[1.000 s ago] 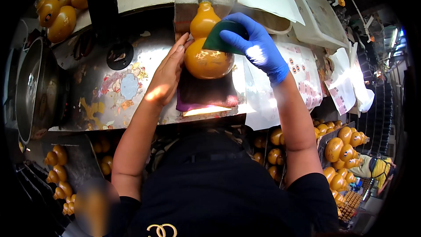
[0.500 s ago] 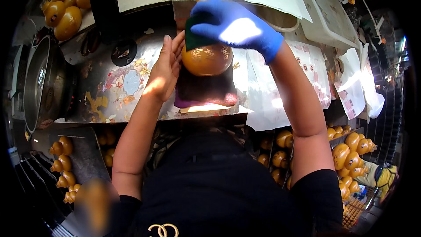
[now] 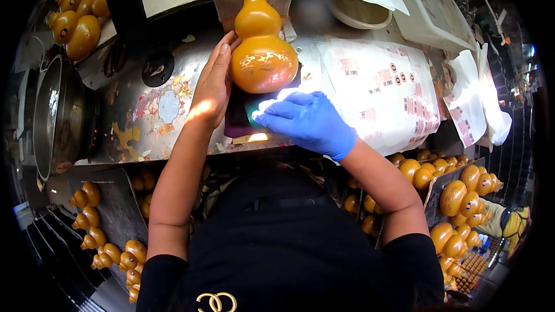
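Lying on its side on a dark pad (image 3: 234, 118), the amber gourd (image 3: 261, 52) points its narrow neck away from the person, toward a strip of grey cloth (image 3: 228, 0) at the far edge of the metal bench (image 3: 133, 121). Its fat lower bulb, marked with a faint gold pattern, faces the person's body. The left hand (image 3: 213, 84) is bare and lies flat and open along the gourd's left flank, fingers straight and together, fingertips touching the waist where the two bulbs meet; it steadies rather than grips. The right hand (image 3: 306, 121), in a blue glove, sits just below the bulb on the near side, fingers curled over a small green pad (image 3: 254, 112) whose edge peeps out at the fingertips. That hand is closed on the pad and lies right at the gourd's base, though whether pad and gourd actually touch I cannot tell because of the bright glare there. So the gourd is bracketed: one hand on its left side, the other under its bottom end. To the right of it, sheets of printed paper (image 3: 381, 86) cover the bench, and a pale bowl (image 3: 361, 14) stands beyond them. More gourds (image 3: 78, 26) are heaped at the far left, others (image 3: 462, 196) fill trays low on the right, and a further row (image 3: 110, 248) runs along the lower left.
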`<action>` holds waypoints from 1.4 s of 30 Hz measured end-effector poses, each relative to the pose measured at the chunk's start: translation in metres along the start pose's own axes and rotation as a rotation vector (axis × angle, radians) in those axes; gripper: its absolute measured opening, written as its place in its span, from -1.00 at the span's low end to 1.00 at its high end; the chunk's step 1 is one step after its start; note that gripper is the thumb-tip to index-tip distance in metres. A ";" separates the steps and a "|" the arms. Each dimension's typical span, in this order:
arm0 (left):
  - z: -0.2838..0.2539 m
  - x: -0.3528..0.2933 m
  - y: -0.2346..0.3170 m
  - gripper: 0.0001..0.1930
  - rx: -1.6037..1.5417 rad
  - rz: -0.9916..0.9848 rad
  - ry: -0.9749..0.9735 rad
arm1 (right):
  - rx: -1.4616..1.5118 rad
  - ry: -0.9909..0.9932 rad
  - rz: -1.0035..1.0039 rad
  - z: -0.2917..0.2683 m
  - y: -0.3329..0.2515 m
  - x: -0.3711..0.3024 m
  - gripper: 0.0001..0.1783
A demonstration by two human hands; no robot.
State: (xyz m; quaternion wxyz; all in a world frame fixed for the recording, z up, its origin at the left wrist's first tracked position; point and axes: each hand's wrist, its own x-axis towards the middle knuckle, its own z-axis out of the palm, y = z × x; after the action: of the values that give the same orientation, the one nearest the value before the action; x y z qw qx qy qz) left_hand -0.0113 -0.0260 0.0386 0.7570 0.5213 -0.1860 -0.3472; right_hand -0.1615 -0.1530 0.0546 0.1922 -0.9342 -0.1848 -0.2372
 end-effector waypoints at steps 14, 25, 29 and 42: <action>-0.010 0.008 -0.019 -0.46 0.070 -0.002 0.199 | 0.659 0.719 0.859 0.013 0.055 0.010 -0.69; 0.025 0.012 0.010 -0.22 0.522 0.207 0.035 | 1.362 1.447 1.266 -0.031 -0.016 -0.180 -0.72; 0.026 0.017 0.015 -0.21 0.455 0.115 0.011 | 0.760 1.793 1.469 -0.029 -0.014 -0.250 -0.66; -0.018 0.004 0.012 -0.34 0.388 0.138 0.098 | 0.953 1.844 1.390 -0.013 0.012 -0.319 -0.79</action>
State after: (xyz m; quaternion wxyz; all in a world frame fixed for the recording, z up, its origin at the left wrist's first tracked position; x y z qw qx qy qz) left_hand 0.0068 -0.0144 0.0428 0.6724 0.6597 -0.2478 -0.2263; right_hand -0.4223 -0.2499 -0.1022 0.6536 -0.1571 0.4832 -0.5609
